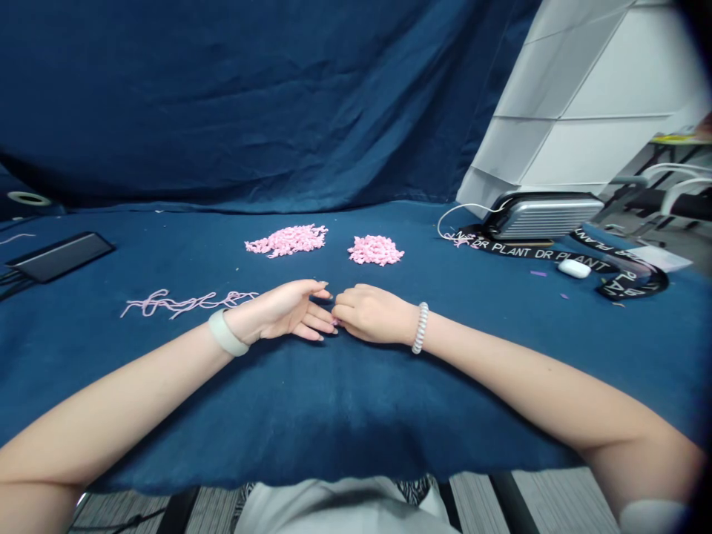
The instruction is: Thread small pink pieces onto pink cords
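Observation:
My left hand (pixel 297 311) is held palm up over the blue cloth, its fingers stretched out and apart. Close to its fingertips, my right hand (pixel 370 313) has its fingers curled in a pinch. A tiny bit of pink shows at the right fingertips, too small to name. Beyond the hands lie two heaps of small pink pieces: a wider pink heap (pixel 289 239) on the left and a rounder pink heap (pixel 376 250) on the right. Several loose pale-purple cords (pixel 189 301) are strewn beside my left wrist.
A black, flat device (pixel 61 256) with cables lies at the left. On the right are a silver-and-black case (pixel 548 216), a black lettered strap (pixel 523 252) and a small white case (pixel 574 268). Blue cloth (pixel 311 408) covers the table and hangs behind it.

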`<state>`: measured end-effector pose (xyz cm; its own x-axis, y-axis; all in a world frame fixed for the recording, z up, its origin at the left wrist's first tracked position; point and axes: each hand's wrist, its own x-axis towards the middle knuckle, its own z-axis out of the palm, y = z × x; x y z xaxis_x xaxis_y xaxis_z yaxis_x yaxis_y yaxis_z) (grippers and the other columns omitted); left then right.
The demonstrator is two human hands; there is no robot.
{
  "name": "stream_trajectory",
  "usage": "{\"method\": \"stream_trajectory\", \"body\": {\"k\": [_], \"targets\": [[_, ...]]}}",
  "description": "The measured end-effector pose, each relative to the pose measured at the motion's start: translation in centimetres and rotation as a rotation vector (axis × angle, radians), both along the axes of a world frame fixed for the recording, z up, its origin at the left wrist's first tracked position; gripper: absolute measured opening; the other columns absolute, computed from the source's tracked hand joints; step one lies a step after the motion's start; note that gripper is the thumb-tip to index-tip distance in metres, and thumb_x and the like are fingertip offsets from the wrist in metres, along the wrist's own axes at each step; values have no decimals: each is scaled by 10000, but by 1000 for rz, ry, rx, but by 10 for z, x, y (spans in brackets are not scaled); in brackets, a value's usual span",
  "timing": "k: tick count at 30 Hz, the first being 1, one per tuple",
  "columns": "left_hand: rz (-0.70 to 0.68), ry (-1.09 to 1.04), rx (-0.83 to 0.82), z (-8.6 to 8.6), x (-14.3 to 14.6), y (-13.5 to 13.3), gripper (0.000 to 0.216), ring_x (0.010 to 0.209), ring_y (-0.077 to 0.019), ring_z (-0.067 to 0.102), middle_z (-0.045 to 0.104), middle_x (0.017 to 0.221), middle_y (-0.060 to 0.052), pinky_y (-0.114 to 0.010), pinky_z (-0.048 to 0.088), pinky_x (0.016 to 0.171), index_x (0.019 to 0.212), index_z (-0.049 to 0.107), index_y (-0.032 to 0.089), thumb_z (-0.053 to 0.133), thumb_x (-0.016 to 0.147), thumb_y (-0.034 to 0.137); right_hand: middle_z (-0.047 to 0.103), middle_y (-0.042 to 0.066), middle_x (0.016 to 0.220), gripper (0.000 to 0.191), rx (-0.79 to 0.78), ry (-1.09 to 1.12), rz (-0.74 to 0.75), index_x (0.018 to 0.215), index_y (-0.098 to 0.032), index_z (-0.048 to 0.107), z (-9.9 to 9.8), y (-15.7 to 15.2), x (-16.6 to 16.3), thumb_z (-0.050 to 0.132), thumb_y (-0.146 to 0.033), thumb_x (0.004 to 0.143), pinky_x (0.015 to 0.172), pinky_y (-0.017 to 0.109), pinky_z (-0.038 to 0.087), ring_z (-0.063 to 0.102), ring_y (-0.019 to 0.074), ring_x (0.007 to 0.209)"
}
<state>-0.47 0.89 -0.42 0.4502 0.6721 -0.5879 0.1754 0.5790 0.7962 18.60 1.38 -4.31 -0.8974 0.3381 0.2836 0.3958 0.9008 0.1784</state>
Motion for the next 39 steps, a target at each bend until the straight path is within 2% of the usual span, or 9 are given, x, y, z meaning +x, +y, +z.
{"method": "stream_trajectory", "body": {"k": [4,9,13,16,22,27,29,32,39], "targets": [[28,-3,-44,3,-2,3,373,761,-256,677,692,797,-156,-300,505,601,1031,466,158,485,804,454,605,47,774,198,-19,-5,25,818,-140,587,0,0,-1,421,-194,913,689,283,341,531,151,728],[39,39,23,4,0,1,353,760,-248,684,703,784,-147,-278,512,598,1039,470,163,512,792,411,607,48,726,205,-42,30,60,784,-136,607,0,1,-1,442,-176,898,678,277,359,538,149,695],[6,124,85,7,3,-2,402,733,-233,688,705,776,-152,-260,517,588,1066,485,150,501,792,445,616,56,741,190,-150,89,54,779,-129,613,0,0,-1,458,-175,879,691,260,389,549,141,698],[-21,230,237,6,7,-5,402,659,-218,682,703,755,-128,-260,513,539,1071,483,161,500,798,455,628,59,750,165,-262,154,57,766,-123,622,1,-1,-3,485,-162,849,680,241,410,560,135,694],[-193,537,603,-3,13,-9,312,547,-194,634,674,689,-47,-261,452,443,993,483,199,395,843,458,672,46,756,141,-476,247,91,752,-127,659,4,-2,-8,524,-97,784,671,221,438,595,120,668],[-252,654,932,6,14,-22,339,641,-217,610,658,696,-21,-314,417,607,1032,483,214,328,879,474,709,23,795,177,-614,309,116,784,-143,692,3,-1,-10,536,-68,746,717,213,460,635,114,715],[-272,639,1001,11,13,-28,362,696,-236,602,651,717,-26,-320,387,639,1070,484,220,323,884,485,711,16,806,192,-632,328,133,789,-148,691,3,0,-11,539,-50,724,729,212,463,638,114,734],[-283,519,1027,12,10,-32,358,635,-224,570,636,698,-24,-306,345,618,1089,473,217,355,884,486,695,16,747,150,-613,369,99,733,-133,669,5,-1,-10,546,-49,710,681,205,456,614,104,664],[-275,328,996,-4,4,-22,294,710,-204,562,629,815,-55,-302,359,666,1050,400,195,396,887,441,655,23,673,124,-510,289,27,663,-123,638,11,2,-4,545,-62,718,628,211,412,564,95,593]]}}
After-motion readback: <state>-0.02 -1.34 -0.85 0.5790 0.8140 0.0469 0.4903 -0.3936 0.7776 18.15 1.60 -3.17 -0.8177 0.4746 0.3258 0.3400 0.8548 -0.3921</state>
